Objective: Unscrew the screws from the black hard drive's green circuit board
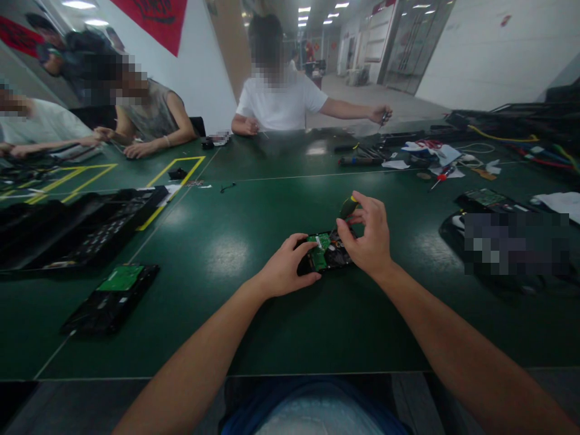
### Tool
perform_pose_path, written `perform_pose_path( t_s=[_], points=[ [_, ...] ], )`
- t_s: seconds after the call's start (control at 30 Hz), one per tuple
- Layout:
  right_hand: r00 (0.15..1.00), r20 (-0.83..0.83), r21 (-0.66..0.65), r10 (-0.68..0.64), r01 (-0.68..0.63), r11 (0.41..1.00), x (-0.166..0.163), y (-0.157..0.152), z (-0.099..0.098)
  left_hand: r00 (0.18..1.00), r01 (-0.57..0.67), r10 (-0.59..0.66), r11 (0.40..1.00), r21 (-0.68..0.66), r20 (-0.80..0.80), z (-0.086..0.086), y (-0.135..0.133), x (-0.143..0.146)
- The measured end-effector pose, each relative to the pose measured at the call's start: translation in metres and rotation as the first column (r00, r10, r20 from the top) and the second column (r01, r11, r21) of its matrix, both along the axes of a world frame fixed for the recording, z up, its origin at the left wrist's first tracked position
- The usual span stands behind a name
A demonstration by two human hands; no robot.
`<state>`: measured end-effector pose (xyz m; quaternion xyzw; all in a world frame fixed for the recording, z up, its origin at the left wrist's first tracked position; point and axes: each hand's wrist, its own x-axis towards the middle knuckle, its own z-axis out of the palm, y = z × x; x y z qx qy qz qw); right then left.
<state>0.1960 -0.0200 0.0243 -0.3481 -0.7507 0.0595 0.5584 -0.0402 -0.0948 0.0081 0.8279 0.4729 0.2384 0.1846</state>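
Black device [339,258]; green board [319,260] exposed; yellow-ended screwdriver [347,209]; tilted, tip down

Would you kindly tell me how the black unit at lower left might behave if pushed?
The unit is slab-like, so probably stiff. Lying flat on the table, it seems unlikely to roll. Its exposed board may be fragile.

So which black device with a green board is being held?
The middle device, held by the person's left hand; the right hand has a screwdriver at it. The left device and right device lie untouched.
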Motion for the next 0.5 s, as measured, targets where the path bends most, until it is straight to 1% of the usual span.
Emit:
perform_pose_path(
  t_s=[0.27,0.5],
  points=[
    [0.999,0.041,0.01,-0.003,0.002,1.0,-0.0007,-0.0037,0.004,1.0,0.003,-0.003,1.0,0.009,0.004,0.0015,-0.0003,0.0007],
    [1.0,0.03,-0.004,-0.006,0.006,1.0,-0.0013,-0.0039,0.0041,1.0,0.001,-0.001,1.0,0.011,0.017,0.002,-0.0007,0.0012]
  ],
)
